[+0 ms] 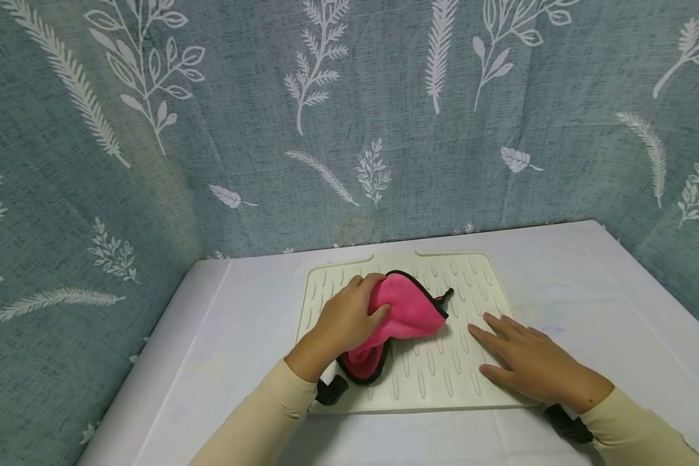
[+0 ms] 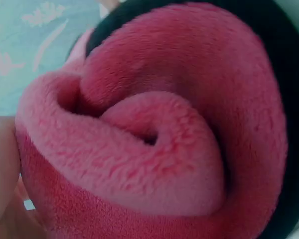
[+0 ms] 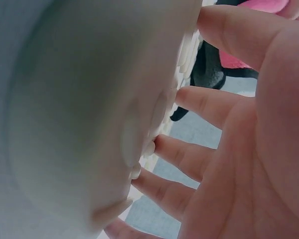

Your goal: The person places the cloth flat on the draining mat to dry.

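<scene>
My left hand [image 1: 348, 317] grips a pink plush cloth [image 1: 408, 307] with black edging, bunched and folded over on a cream ridged mat [image 1: 431, 375]. In the left wrist view the cloth [image 2: 139, 164] fills most of the picture, curled into a fold, with part of the hand at the left edge. A dark hanging loop [image 1: 444, 296] sticks out from the cloth's right corner. To the right, my right hand [image 1: 527, 359] has its fingers spread and straight, with fingertips at the mat's right side. The right wrist view shows these fingers [image 3: 189, 154] against the ridged mat.
White cloth [image 1: 256, 304] covers the table under the mat. Blue-green fabric with white leaf prints [image 1: 326, 162] hangs behind and at both sides. A dark band [image 1: 332, 390] sits at the left wrist, another [image 1: 567, 424] at the right.
</scene>
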The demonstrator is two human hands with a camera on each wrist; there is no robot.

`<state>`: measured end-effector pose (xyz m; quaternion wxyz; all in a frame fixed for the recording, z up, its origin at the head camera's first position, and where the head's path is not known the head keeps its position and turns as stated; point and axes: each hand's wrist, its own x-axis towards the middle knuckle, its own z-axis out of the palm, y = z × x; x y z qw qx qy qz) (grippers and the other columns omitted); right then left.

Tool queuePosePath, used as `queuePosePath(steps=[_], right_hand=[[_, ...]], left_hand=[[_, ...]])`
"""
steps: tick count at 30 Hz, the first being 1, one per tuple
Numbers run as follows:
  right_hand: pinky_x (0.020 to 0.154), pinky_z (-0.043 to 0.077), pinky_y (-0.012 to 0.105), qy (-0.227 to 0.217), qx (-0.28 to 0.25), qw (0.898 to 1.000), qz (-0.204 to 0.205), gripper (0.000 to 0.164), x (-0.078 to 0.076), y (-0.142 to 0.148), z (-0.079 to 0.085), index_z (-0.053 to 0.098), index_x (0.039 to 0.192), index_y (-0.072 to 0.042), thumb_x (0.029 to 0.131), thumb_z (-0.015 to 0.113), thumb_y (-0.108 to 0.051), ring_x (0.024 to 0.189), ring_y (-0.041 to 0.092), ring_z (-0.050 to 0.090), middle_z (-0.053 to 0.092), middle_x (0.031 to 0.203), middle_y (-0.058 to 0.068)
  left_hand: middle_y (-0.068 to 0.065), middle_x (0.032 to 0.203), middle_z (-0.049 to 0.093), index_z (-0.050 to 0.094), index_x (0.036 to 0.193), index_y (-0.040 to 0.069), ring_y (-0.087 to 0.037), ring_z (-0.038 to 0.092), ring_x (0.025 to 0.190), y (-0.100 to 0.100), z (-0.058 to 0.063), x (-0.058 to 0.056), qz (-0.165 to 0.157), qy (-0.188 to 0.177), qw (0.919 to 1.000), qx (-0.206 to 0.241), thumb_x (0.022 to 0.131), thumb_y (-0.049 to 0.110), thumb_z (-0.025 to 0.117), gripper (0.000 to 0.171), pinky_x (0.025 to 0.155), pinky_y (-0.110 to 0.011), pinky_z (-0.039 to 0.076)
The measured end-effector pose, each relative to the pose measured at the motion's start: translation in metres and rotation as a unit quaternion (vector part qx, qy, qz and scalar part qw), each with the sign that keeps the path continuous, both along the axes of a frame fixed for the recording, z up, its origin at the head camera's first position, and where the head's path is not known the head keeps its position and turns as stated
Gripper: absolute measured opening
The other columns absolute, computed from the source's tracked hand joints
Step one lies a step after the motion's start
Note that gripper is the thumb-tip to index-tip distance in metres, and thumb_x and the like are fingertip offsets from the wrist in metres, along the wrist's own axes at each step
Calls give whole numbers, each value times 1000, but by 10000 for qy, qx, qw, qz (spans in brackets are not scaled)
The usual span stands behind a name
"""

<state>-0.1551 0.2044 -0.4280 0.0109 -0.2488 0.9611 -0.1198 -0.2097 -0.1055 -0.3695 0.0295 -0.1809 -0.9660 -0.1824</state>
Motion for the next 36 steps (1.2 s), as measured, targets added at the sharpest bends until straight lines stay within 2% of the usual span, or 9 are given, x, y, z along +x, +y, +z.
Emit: queuePosePath(steps=[4, 9, 15, 18, 23, 29, 32, 36], right_hand=[[99, 40, 69, -21, 15, 10000, -20, 67, -1, 0, 0, 47, 150, -20, 93, 63, -52, 138, 49, 43, 42, 155, 20], [100, 39, 69, -90, 26, 10000, -32, 68, -1, 0, 0, 46, 151, -19, 93, 63, -52, 139, 49, 41, 41, 156, 20], [101, 37, 70, -212, 65, 9997, -56, 69, -1, 0, 0, 45, 152, -21, 93, 62, -53, 140, 50, 39, 39, 157, 20], [101, 37, 70, -183, 51, 9998, -60, 69, -1, 0, 0, 45, 151, -21, 93, 62, -53, 140, 49, 40, 39, 157, 20], [101, 38, 70, -104, 54, 9999, -61, 68, -2, 0, 0, 45, 151, -20, 93, 63, -52, 139, 49, 41, 40, 156, 20], [101, 37, 71, -151, 93, 9998, -53, 69, -3, -1, 1, 44, 152, -21, 93, 63, -52, 140, 49, 40, 39, 157, 20], [101, 37, 70, -131, 108, 9998, -52, 69, -2, -1, 1, 44, 152, -21, 93, 63, -51, 140, 49, 40, 39, 157, 20], [101, 37, 71, -140, 86, 9998, -73, 69, -2, 0, 1, 44, 152, -21, 93, 63, -51, 140, 49, 40, 39, 157, 20]], left_hand=[[-9, 118, 63, 49, 144, 20, -25, 67, 95, -4, -2, -10, 175, 93, 9998, -87, 98, 33, 62, 49, 76, -44, 55], [-9, 122, 65, 49, 144, 21, -28, 68, 100, -13, -7, -23, 577, 133, 9981, -139, 98, 34, 63, 50, 78, -48, 55], [-9, 127, 64, 48, 144, 22, -31, 67, 108, -22, -13, -37, 893, -297, 9949, -353, 98, 37, 63, 51, 84, -51, 54], [-8, 124, 65, 50, 143, 21, -29, 67, 105, -25, -16, -43, 964, -413, 9936, -430, 96, 38, 65, 52, 81, -49, 54], [-7, 120, 68, 54, 139, 20, -26, 67, 98, -27, -21, -49, 1011, -375, 9930, -474, 93, 38, 69, 52, 76, -46, 54], [-9, 118, 69, 57, 137, 18, -28, 68, 98, -28, -27, -51, 1055, -337, 9927, -476, 92, 37, 70, 51, 76, -47, 54], [-9, 118, 68, 57, 136, 18, -28, 68, 96, -29, -26, -48, 1029, -137, 9935, -456, 91, 37, 71, 51, 77, -47, 54], [-10, 118, 68, 60, 133, 18, -28, 68, 96, -31, -21, -39, 925, 591, 9936, -276, 91, 33, 71, 46, 81, -48, 54]])
